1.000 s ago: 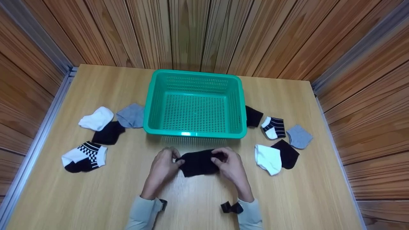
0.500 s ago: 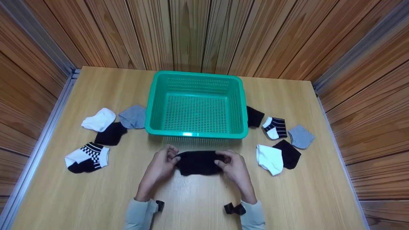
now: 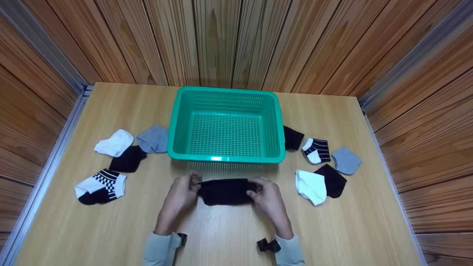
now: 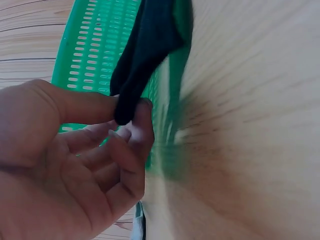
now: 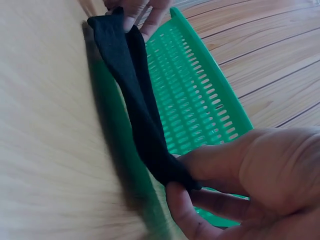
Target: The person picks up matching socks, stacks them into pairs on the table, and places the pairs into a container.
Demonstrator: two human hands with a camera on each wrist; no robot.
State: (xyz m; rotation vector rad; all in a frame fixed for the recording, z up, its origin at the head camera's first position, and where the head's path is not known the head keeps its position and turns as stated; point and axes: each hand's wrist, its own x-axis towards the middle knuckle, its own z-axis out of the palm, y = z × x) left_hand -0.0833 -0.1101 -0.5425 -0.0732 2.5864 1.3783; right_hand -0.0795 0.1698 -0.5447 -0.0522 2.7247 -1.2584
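Note:
A black sock (image 3: 224, 192) is stretched sideways between both hands, in front of the green basket. My left hand (image 3: 181, 193) pinches its left end between thumb and fingertips; the left wrist view shows the dark fabric (image 4: 145, 60) hanging from that pinch. At the other end, the thumb and fingers of my right hand (image 3: 266, 195) pinch the sock. Seen from the right wrist, the sock (image 5: 132, 95) looks like two layers with a gap between them, held off the tabletop.
The green plastic basket (image 3: 226, 159) stands at the back middle with nothing in it. To its left lie white (image 3: 115, 143), grey (image 3: 153, 139), black (image 3: 128, 159) and checkered (image 3: 101, 186) socks. On the right are black, striped (image 3: 317, 150), grey (image 3: 346, 160) and white (image 3: 311, 187) socks.
The left hand has moved left, pulling the sock's left end outward, so the sock lies straighter and wider. The right hand keeps its pinch. The whole head view has shifted slightly.

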